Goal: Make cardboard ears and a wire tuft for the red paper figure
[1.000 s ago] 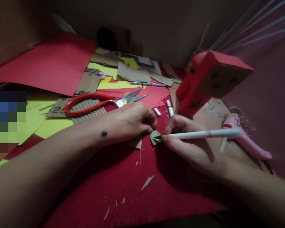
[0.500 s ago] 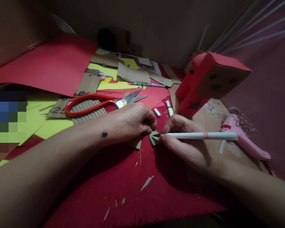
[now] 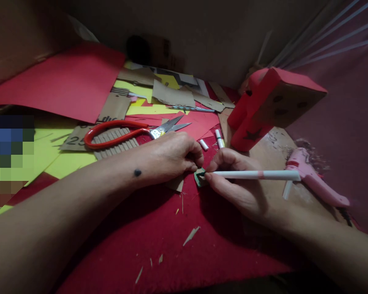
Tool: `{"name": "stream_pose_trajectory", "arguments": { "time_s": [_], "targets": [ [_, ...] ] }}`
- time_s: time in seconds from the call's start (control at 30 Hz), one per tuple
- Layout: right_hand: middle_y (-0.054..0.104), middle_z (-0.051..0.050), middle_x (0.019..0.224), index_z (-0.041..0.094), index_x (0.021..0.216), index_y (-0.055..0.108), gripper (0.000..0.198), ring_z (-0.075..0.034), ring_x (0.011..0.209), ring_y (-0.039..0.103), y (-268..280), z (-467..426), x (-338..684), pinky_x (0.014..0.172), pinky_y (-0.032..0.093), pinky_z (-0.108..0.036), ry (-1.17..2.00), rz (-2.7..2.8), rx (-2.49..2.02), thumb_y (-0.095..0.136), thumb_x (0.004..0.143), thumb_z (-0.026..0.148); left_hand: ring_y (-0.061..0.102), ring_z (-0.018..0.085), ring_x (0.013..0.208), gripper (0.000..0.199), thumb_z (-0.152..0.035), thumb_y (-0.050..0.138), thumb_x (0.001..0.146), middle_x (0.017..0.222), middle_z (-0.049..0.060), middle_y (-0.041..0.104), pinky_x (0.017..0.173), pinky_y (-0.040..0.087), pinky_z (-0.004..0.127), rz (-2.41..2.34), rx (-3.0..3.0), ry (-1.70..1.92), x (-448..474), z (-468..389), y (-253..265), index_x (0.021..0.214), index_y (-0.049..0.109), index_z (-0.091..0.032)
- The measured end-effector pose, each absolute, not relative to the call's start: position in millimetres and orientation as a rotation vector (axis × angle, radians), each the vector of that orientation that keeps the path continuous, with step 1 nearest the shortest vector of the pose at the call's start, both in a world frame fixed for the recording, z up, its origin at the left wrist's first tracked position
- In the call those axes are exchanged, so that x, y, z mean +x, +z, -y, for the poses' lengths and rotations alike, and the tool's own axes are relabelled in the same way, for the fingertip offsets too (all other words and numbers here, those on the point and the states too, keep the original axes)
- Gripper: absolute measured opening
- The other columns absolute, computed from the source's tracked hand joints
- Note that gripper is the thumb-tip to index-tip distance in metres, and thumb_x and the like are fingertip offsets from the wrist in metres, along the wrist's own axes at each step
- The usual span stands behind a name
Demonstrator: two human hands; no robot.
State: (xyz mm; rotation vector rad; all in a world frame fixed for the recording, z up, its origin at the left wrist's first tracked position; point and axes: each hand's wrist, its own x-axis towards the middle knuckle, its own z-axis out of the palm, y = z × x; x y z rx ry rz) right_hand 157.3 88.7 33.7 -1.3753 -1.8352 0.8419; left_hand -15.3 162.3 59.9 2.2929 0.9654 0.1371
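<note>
We note at the far left a large red sheet, with yellow paper on its near side. To the right of the yellow paper's far part lies a cardboard piece printed with "25". Next come the scissors: their red handles lie across a ribbed cardboard strip, and their blades stand apart, pointing far right. Beyond them we record cardboard scraps and a thin pencil.

Near the middle we find the left hand, its fingers curled in and their tips holding the far left corner of a small card. Whether they pinch it or press it down, we cannot tell. The card lies between the two hands, over the red cloth, with green colour along its left edge.

Just far of the card lie a white cap and, to its right, a second pen. The right hand grasps a white pen close to its dark green tip, which is at the card; the barrel points right.

Farther right, we observe a red figure bearing a dark star, upright on a brown board. Rightmost lies a pink glue gun.
</note>
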Motion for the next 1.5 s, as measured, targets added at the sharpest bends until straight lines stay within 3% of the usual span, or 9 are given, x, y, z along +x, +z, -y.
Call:
{"name": "stream_pose_trajectory", "arguments": {
  "time_s": [0.5,0.73,1.5],
  "targets": [
    [0.057,0.002,0.066,0.019,0.078,0.053,0.006,-0.009,0.056,0.047,36.4,-89.0,154.5,0.050,0.037,-0.022,0.847,1.829,-1.357,0.057,0.081,0.017,0.058,0.014,0.074,0.019,-0.015,0.056,0.077,0.083,-0.001,0.068,0.065,0.038,0.023,-1.000,2.350,0.151,-17.1,-162.7,62.9,0.092,0.066,-0.021],
    [0.057,0.002,0.067,0.019,0.078,0.053,0.006,-0.009,0.055,0.048,35.4,-89.7,155.6,0.048,0.037,-0.021,0.827,1.854,-1.364,0.058,0.081,0.017,0.054,0.012,0.064,0.024,-0.028,0.062,0.076,0.075,-0.003,0.062,0.055,0.034,0.022,-0.982,2.210,0.044,-20.2,-160.8,69.4,0.098,0.061,-0.020],
    [0.061,0.001,0.072,0.020,0.084,0.052,0.007,-0.012,0.062,0.054,26.5,-93.8,156.8,0.053,0.037,-0.025,0.854,1.813,-1.335,0.058,0.086,0.022,0.053,0.013,0.065,0.017,-0.027,0.063,0.075,0.075,-0.003,0.060,0.053,0.034,0.023,-1.022,2.277,0.059,-18.2,-157.9,63.7,0.091,0.059,-0.022]
  ]
}}
